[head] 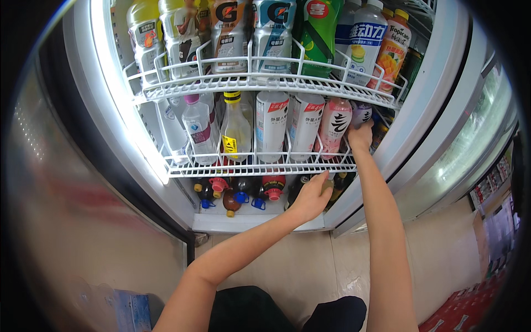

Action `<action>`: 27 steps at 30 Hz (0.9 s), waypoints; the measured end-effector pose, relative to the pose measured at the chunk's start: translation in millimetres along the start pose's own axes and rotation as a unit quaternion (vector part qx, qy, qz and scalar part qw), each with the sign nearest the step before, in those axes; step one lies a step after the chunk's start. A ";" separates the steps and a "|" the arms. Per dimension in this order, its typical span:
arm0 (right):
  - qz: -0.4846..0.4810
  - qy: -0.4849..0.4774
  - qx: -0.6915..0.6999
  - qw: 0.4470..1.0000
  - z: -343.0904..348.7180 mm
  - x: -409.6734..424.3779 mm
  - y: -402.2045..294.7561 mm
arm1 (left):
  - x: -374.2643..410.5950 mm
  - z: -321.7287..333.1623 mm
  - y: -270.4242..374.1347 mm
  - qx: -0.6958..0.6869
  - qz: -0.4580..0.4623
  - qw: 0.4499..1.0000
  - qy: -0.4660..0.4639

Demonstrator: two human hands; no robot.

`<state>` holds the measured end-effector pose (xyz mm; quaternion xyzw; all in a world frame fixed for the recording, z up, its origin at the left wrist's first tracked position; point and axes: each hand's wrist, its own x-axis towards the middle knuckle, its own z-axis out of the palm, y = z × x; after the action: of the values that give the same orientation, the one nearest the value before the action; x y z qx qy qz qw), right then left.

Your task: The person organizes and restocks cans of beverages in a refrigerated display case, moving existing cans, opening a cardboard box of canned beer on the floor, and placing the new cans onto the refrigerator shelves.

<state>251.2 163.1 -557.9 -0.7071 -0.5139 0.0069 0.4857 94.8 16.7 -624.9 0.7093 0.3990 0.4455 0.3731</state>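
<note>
My right hand (361, 137) is wrapped round the lower part of a purple-labelled bottle (361, 112) at the right end of the middle wire shelf (261, 169). My fingers hide much of that bottle. Beside it on the left stands a pink-labelled bottle (334, 126), upright behind the wire guard. My left hand (312, 198) is just below the front edge of this shelf, thumb and forefinger apart, holding nothing that I can see. Whether its fingertip touches the wire is unclear. Two white-labelled bottles (271, 126) stand farther left in the same row.
Sports drinks (230, 37) and juice bottles (396, 45) line the upper wire shelf (249, 85). Large bottles with coloured caps (274, 189) lie at the fridge bottom. An open glass door (103, 186) is at left. A red printed carton (464, 307) sits on the floor, lower right.
</note>
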 end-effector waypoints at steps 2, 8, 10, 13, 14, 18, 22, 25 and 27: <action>0.014 -0.005 0.006 1.000 -10.6 -10.7 -5.0 | -3.4 3.6 -4.5 0.002 -0.001 1.000 -0.001; 0.012 0.013 0.050 0.999 -21.9 -22.1 -5.1 | -15.5 8.3 -5.9 -0.025 0.008 0.999 0.022; 0.024 0.025 0.059 0.998 -19.9 -18.4 -0.6 | -16.9 4.9 -1.4 -0.015 -0.007 1.000 0.012; 0.050 0.035 0.086 0.994 -17.4 -17.8 -2.0 | -17.7 -6.8 -2.6 -0.007 -0.035 0.999 0.003; 0.053 0.029 0.088 0.994 -17.1 -18.5 -4.0 | -17.2 -11.0 -7.7 -0.023 -0.042 0.999 0.010; 0.028 0.019 0.106 0.994 -16.7 -10.1 11.7 | -10.3 -47.2 14.0 -0.084 0.001 0.991 0.108; -0.103 0.080 0.059 0.990 -20.9 -65.7 -10.0 | 14.5 -98.5 17.2 0.014 0.124 0.929 0.349; -0.278 -0.064 0.226 0.931 -35.1 -131.4 -58.9 | 37.2 -126.4 -3.1 0.114 0.134 0.909 0.377; -0.323 -0.082 0.238 0.912 -19.8 -132.7 -87.7 | 53.7 -137.8 -7.1 0.135 0.118 0.913 0.366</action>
<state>135.4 52.4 -551.6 -0.3630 -0.7353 0.0299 0.5716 -19.6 91.8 -568.5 0.5825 0.4771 0.6565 0.0460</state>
